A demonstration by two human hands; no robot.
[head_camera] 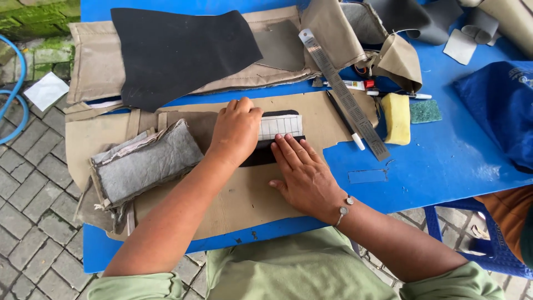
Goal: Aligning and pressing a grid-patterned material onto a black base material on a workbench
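My left hand [236, 130] is curled into a loose fist and presses down on a small white gridded piece [280, 126] lying over a black strip [261, 155]. Flat beside it, my right hand [302, 175] rests with its fingers spread on the strip's lower edge and on the tan cardboard-like sheet [244, 200] beneath. A bracelet is on my right wrist. Part of the black strip is hidden under both hands.
A folded stack of grey and tan material [144, 164] lies left of my hands. A black sheet [177, 53] lies on tan pieces further back. A steel ruler [344, 94], pens, a yellow sponge [397, 118] and a blue bag [499, 108] are on the blue table [444, 161].
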